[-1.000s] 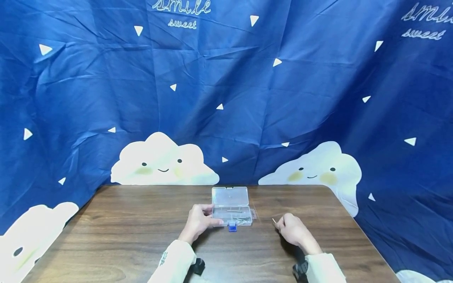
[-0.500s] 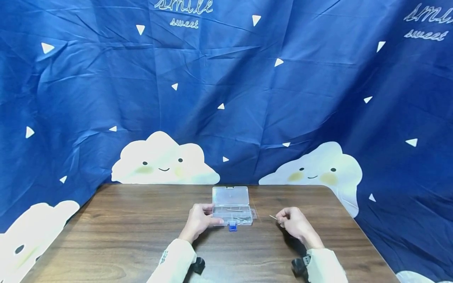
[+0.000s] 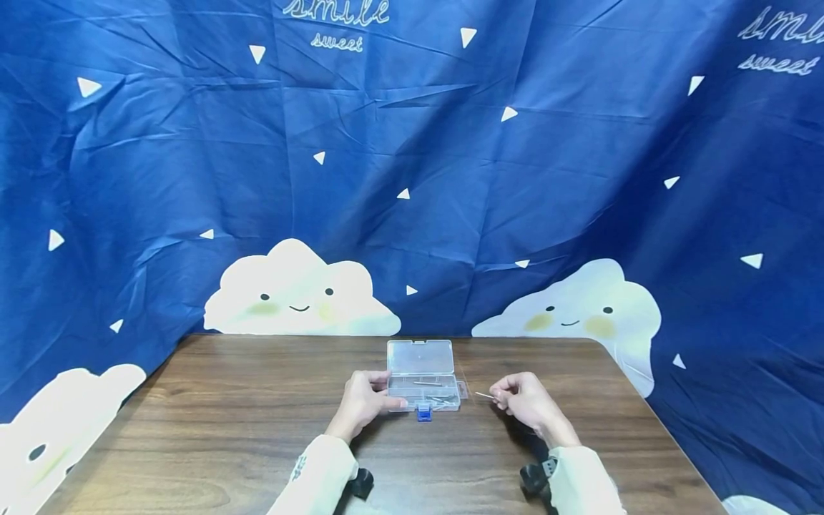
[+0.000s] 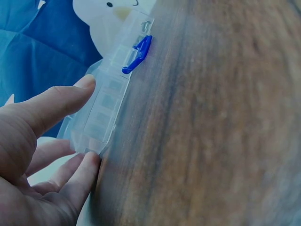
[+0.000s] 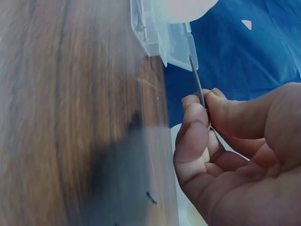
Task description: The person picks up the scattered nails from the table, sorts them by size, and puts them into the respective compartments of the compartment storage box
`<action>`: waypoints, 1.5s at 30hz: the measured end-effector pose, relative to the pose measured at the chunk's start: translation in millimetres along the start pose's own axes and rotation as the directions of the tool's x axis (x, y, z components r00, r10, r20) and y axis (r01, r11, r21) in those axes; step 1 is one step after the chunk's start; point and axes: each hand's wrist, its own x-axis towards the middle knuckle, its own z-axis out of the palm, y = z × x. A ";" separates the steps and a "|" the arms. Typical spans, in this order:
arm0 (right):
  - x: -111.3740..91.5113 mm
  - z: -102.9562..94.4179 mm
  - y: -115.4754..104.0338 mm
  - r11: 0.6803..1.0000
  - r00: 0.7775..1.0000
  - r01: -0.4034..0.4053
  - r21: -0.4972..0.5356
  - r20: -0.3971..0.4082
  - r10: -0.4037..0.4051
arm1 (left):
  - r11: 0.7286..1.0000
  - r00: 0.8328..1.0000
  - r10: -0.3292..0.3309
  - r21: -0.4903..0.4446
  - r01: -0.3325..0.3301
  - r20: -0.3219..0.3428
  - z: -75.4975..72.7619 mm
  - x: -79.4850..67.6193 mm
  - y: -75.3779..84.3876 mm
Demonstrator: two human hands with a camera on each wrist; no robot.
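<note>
A clear plastic compartment box (image 3: 399, 392) sits on the table with its lid (image 3: 420, 357) raised at the back and a blue latch (image 3: 424, 413) hanging at the front. My left hand (image 3: 362, 404) holds its left end, thumb at the front and fingers (image 4: 84, 174) round the side. Several thin metal pieces (image 3: 428, 383) lie in the compartments. Right of the box, my right hand (image 3: 529, 402) pinches a thin metal nail (image 5: 197, 82) between thumb and fingertips. Its tapered end points toward the box; the other end is hidden in the fingers.
In the right wrist view, a small dark nail-like piece (image 5: 151, 197) lies on the wooden table (image 3: 257, 443). A clear hang tab (image 3: 462, 390) sticks out at the box's right side. Behind the table hangs a blue curtain (image 3: 360, 214) with clouds.
My right hand has moved left toward the box, and the nail in it has turned from pointing away to pointing left. My left hand stays on the box.
</note>
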 end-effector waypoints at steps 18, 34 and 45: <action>14.4 30.8 -12.1 1.000 0.999 0.012 0.015 0.038 -0.013 | 1.000 1.000 -0.010 -0.029 0.010 -0.002 0.7 -0.2 -0.2; 24.4 56.2 -29.6 0.993 0.998 0.049 -0.107 0.029 -0.046 | 1.000 1.000 -0.004 -0.020 0.004 -0.010 -0.2 0.5 0.3; 27.7 65.2 -33.0 0.952 0.993 0.116 -0.282 0.019 -0.115 | 1.000 1.000 -0.003 -0.021 0.002 -0.008 0.9 -0.7 -1.0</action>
